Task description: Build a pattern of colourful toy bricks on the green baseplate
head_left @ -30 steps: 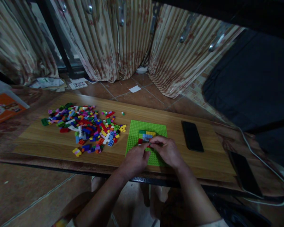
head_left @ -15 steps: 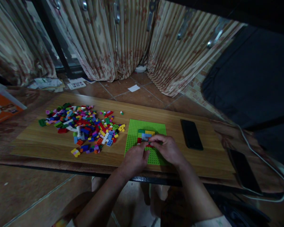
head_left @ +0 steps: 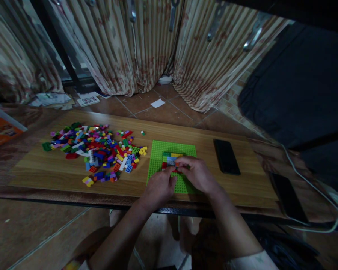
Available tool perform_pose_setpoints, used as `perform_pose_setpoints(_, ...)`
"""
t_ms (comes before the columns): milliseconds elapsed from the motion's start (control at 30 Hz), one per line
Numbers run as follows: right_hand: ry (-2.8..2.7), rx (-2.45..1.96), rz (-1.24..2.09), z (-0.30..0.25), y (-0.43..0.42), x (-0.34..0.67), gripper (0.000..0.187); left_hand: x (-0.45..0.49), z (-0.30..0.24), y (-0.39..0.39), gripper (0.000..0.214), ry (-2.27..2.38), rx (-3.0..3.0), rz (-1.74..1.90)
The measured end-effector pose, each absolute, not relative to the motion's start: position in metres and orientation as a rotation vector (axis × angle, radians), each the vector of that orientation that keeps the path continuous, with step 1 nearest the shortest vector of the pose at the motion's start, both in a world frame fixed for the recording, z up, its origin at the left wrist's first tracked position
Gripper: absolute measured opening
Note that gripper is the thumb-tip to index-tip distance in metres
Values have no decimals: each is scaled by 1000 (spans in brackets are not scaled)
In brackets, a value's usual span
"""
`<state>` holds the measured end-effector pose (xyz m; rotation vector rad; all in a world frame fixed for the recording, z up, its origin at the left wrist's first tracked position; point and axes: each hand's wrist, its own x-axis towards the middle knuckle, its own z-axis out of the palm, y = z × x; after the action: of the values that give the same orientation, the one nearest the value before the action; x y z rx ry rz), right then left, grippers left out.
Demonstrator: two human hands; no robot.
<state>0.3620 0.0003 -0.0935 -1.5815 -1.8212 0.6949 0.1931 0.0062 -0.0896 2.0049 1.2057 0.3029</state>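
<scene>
A bright green studded baseplate (head_left: 157,147) lies on the wooden board. Toy bricks sit joined on its middle: a green brick (head_left: 166,154), a yellow brick (head_left: 177,155), light blue ones (head_left: 170,159) and a red brick (head_left: 164,165). My left hand (head_left: 158,186) comes in from the lower left, its thumb and fingers closed at the near side of these bricks. From the right, my right hand (head_left: 195,173) pinches with thumb and forefinger at the same spot. The fingertips of both hands nearly meet, and they mostly cover the small piece between them. A bit of red shows beneath.
Loose toy bricks (head_left: 97,152) of many colours are heaped on the left of the wooden board (head_left: 73,187). A black phone (head_left: 227,156) lies to the right, another dark phone (head_left: 288,198) beyond it beside a white cable (head_left: 307,176). An orange-and-white container (head_left: 2,127) stands far left.
The whole view has shifted slightly, with the board and bricks a little further left and up. Both hands keep nearly the same place and grip over the bricks.
</scene>
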Motion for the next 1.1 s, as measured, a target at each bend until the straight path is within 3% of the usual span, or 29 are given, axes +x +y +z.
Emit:
perform_pose_setpoints(267, -1485, -1798, 711, -100, 3, 375, 15, 193, -95, 5, 40, 1201, 2051, 319)
perform_pose_setpoints(500, -1505, -1927, 675, -101, 0, 367, 27, 195, -94, 4, 39, 1211, 2095, 289)
perform_pose_setpoints(1100, -1476, -1920, 650, -115, 7, 371, 30, 195, -90, 4, 40, 1213, 2063, 309)
